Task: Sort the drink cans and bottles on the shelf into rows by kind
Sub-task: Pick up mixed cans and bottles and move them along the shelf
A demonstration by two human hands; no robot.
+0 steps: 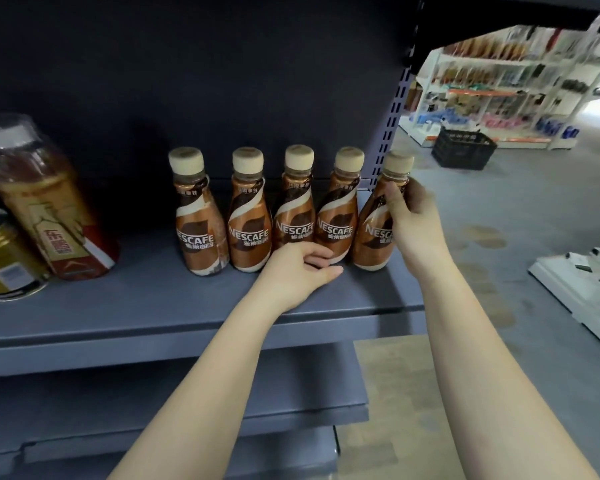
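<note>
Several brown Nescafe coffee bottles with cream caps stand in a row on the grey shelf. My right hand grips the rightmost bottle at its neck and right side, at the shelf's right end. My left hand rests on the shelf in front of the third and fourth bottles, fingers lightly curved against their bases. A tall amber tea bottle with a white cap and a gold can stand at the far left.
The dark back panel rises behind the row, with a perforated upright at the right end. Lower grey shelves lie below. A black crate and store racks stand across the aisle to the right.
</note>
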